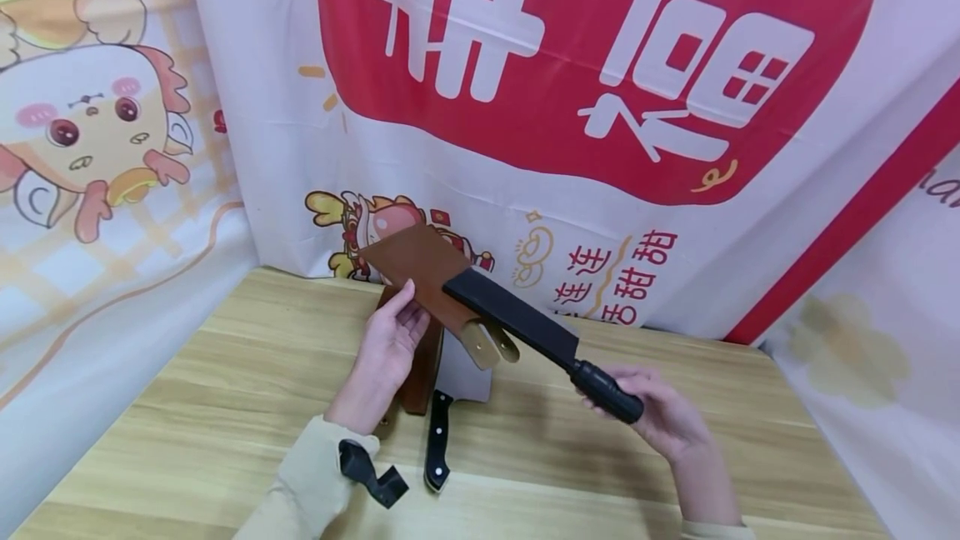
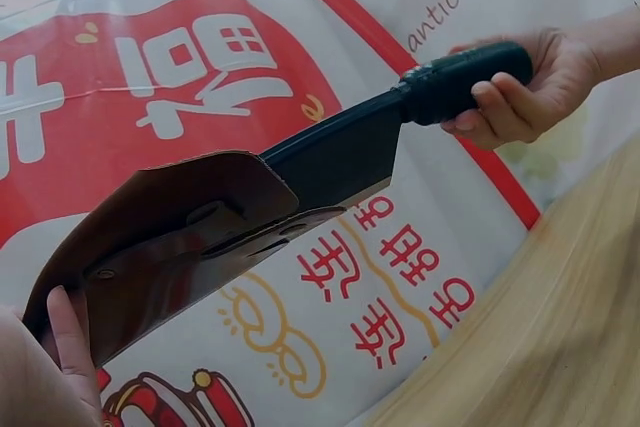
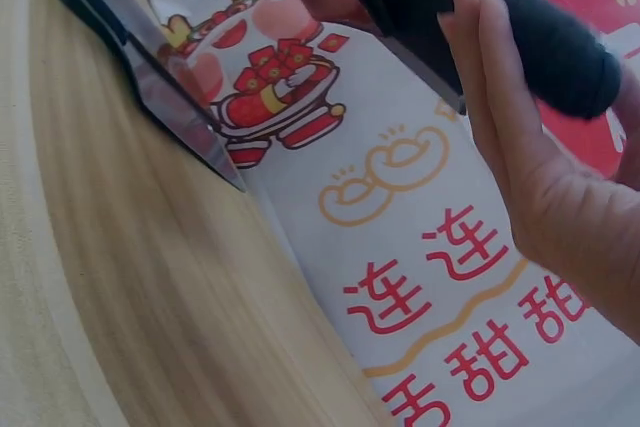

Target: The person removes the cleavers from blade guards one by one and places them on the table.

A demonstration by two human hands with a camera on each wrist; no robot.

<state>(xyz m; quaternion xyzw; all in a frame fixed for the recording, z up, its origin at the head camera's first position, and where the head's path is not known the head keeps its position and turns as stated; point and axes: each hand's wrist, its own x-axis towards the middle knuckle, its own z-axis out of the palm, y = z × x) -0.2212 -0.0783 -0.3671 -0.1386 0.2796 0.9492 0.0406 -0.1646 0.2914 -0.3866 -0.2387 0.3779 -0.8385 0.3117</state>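
Note:
A black-bladed cleaver [image 1: 517, 319] sits partly inside a brown leather sheath [image 1: 420, 261], both raised above the table and slanting down to the right. My left hand [image 1: 390, 340] holds the sheath from its lower left side, thumb on its face. My right hand [image 1: 667, 411] grips the black handle [image 2: 470, 77]; in the right wrist view its fingers [image 3: 490, 67] lie against that handle. Two sheath straps with snaps [image 1: 480, 344] hang loose. The blade's front part is hidden in the sheath.
Beneath my left hand, a second cleaver [image 1: 462, 373] with a black riveted handle lies on the wooden table [image 1: 570, 448]. A brown piece [image 1: 420, 382] is beside it, partly covered. Behind hangs a printed red and white cloth [image 1: 570, 140]. A black strap [image 1: 371, 473] hangs from my left wrist.

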